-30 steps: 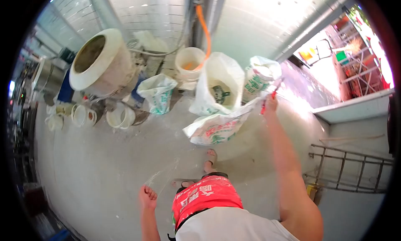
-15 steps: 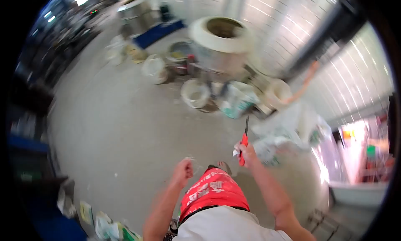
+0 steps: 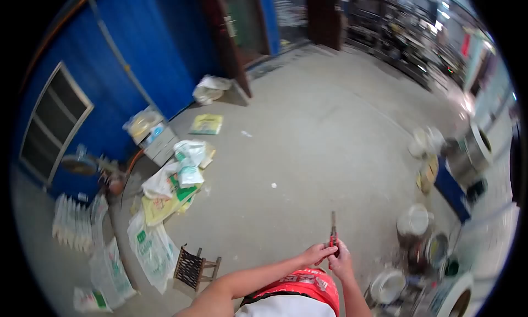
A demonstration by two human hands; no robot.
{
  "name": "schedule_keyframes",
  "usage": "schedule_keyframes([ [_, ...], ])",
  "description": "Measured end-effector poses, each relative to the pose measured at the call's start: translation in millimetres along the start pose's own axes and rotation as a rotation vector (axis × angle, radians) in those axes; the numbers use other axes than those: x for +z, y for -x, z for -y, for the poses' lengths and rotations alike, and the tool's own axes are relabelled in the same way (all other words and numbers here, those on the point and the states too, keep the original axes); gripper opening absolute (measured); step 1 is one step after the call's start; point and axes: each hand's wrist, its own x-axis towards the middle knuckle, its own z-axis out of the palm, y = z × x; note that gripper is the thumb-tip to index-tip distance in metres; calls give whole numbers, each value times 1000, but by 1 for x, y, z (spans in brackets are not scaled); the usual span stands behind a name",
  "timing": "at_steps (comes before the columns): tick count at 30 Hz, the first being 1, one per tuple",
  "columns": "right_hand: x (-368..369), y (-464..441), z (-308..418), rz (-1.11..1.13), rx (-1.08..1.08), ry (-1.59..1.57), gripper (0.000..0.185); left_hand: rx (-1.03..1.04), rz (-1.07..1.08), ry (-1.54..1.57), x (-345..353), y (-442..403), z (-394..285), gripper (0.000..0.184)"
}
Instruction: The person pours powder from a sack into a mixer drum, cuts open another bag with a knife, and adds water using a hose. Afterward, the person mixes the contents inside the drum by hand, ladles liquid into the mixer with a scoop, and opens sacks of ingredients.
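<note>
Right hand (image 3: 343, 258) curled round a red-handled tool (image 3: 333, 236), left hand (image 3: 318, 254) up against it

We hold the tool in front of our waist, over the red printed cloth (image 3: 308, 284), its narrow end pointing away from us above the grey floor (image 3: 308, 141). Our right fingers are wrapped about the grip; our left fingers are bent beside it, and we cannot tell whether they pinch it or only rest there.

Near our left forearm stands a small stool (image 3: 188, 268) with a woven seat. Past it, a white sack (image 3: 151, 251) with green print lies flat, just beside a yellow-and-green sack (image 3: 165, 206). On our right, a white bucket (image 3: 388, 285) stands near our forearm, with another pale bucket (image 3: 413, 220) farther out. Beyond the sacks rises a blue wall (image 3: 137, 42).
</note>
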Motion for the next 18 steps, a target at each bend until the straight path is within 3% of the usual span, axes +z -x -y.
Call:
schedule_keyframes([
  [1, 12, -32, 9, 58, -20, 10, 40, -43, -5, -9, -22, -6, -10, 46],
  [2, 28, -68, 25, 133, -144, 60, 41, 5, -185, 11, -42, 0, -37, 48],
  [3, 41, -94, 35, 204, -265, 102, 42, 13, -221, 48, -59, 2, -51, 48],
  [4, 57, -119, 42, 324, -116, 27, 42, 180, -346, 87, -79, 2, -62, 47],
  [5, 74, -145, 57, 373, -128, 43, 42, 348, -476, 117, -103, 2, -70, 46],
  [7, 107, -192, 94, 425, -474, 199, 39, 298, -524, 237, -156, 0, -72, 44],
  [8, 122, -207, 117, 527, -329, 143, 36, 240, -526, 326, -180, 0, -71, 43],
  [11, 189, -263, 139, 678, -272, 50, 36, 291, -647, 359, -258, 4, -78, 36],
  [12, 209, -281, 152, 771, -121, 26, 39, 306, -657, 387, -288, 7, -84, 36],
  [15, 276, -335, 170, 830, -112, 55, 37, 336, -713, 340, -372, 14, -109, 38],
  [16, 301, -355, 179, 832, -116, 65, 37, 329, -800, 88, -400, 24, -129, 41],
  [18, 345, -385, 199, 829, 71, -88, 27, 276, -785, 125, -461, 26, -140, 44],
])
